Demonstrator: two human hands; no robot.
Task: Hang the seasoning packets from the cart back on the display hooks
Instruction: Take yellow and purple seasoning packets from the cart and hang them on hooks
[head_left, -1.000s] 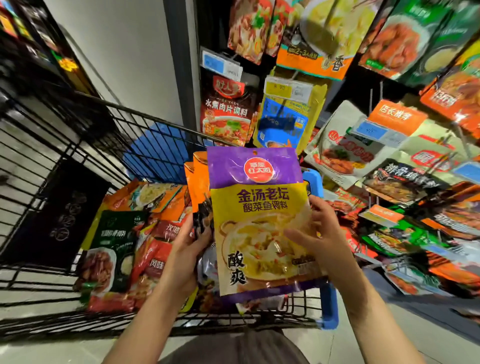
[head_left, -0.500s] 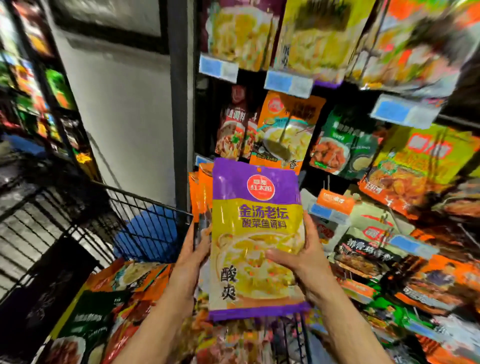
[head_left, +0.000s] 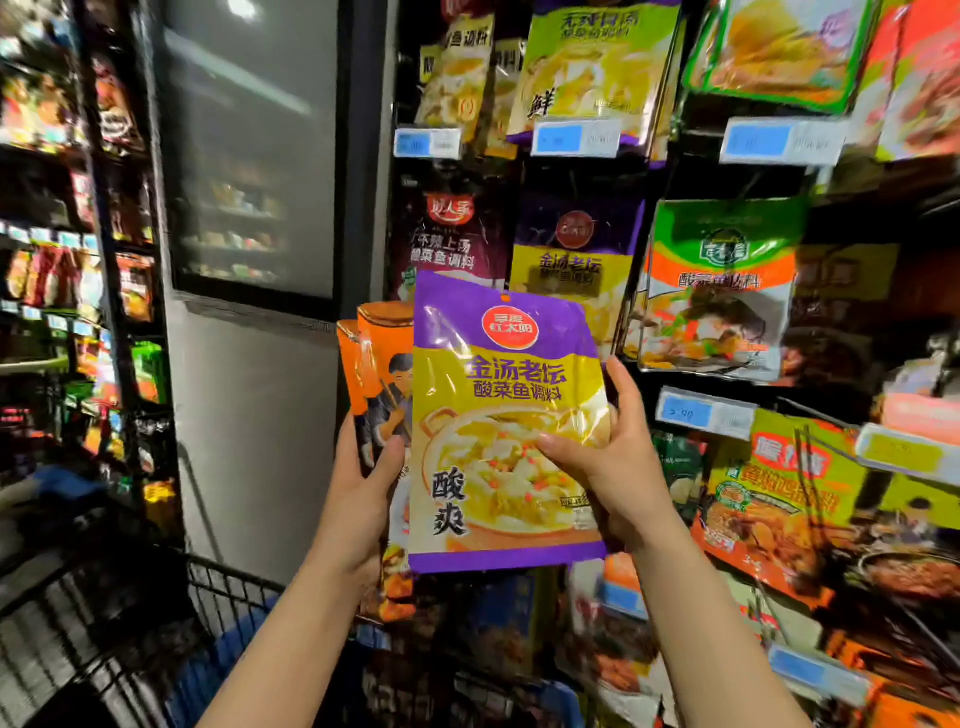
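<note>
While a purple-and-yellow packet (head_left: 506, 421) is held up in front of the display rack (head_left: 883, 218), its printed face is turned toward the camera. A red round logo is seen near its top, with the purple lines 金汤老坛 and 酸菜鱼调料 below it and the black characters 酸爽 at its lower left, beside a picture of a bowl of soup. The packet is held upright, its long axis running top to bottom, with the small hang hole at its upper edge pointing up and the whole packet tilted slightly. Its right edge is pinched by the right hand (head_left: 613, 467), thumb laid across the front and fingers curled behind. Just to the left of this packet, orange packets (head_left: 376, 374) bearing a drawn figure are gripped by the left hand (head_left: 358, 488), thumb on the front and fingers wrapped round the back; their writing cannot be read. Directly behind and above the held packet, a matching purple-and-yellow packet (head_left: 574, 270) is hung on the rack, with a dark purple one (head_left: 449, 234) marked 酸菜鱼调料 to its left and a green-and-orange one (head_left: 722, 286) to its right. Blue-and-white price tags (head_left: 574, 137) are clipped above these, blurred beyond reading. Below the held packet, at lower left, the black wire cart (head_left: 223, 603) is seen.
</note>
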